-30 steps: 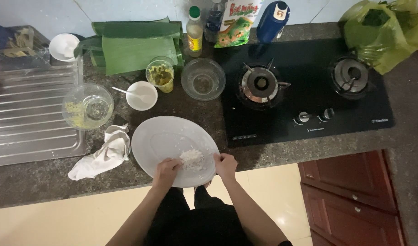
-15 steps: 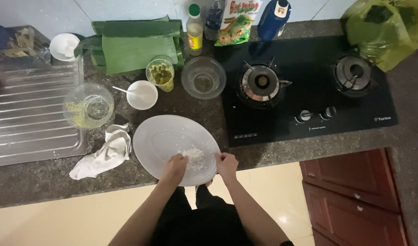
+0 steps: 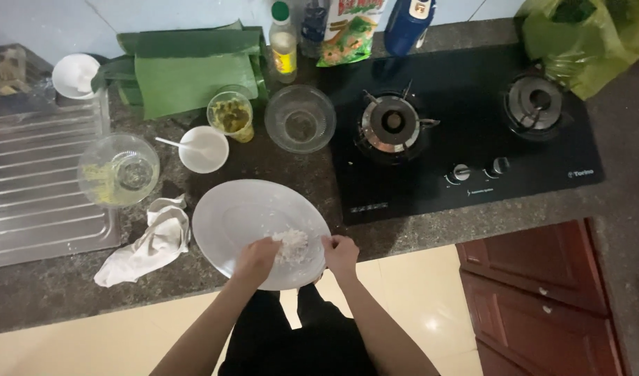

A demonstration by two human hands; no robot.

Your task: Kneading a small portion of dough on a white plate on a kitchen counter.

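Both hands work a small white lump of dough (image 3: 292,245) lying on a white plate (image 3: 243,216). The left hand (image 3: 255,256) and right hand (image 3: 340,252) flank it, fingers curled onto it. The lump is roundish, with no clear long axis.

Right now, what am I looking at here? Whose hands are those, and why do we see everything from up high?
There is no machine here, just a person in a kitchen. A small camera sits on their head and looks down, so you see their own two arms from above.

The left hand and the right hand are both at a little white lump, maybe dough or rice, on a big white plate. Whether they grip it, I cannot tell.

The plate sits on a dark stone counter. Beside it lie a crumpled white cloth, a small white bowl with a spoon, two glass bowls, a jar and green leaves. To the right is a black gas stove.
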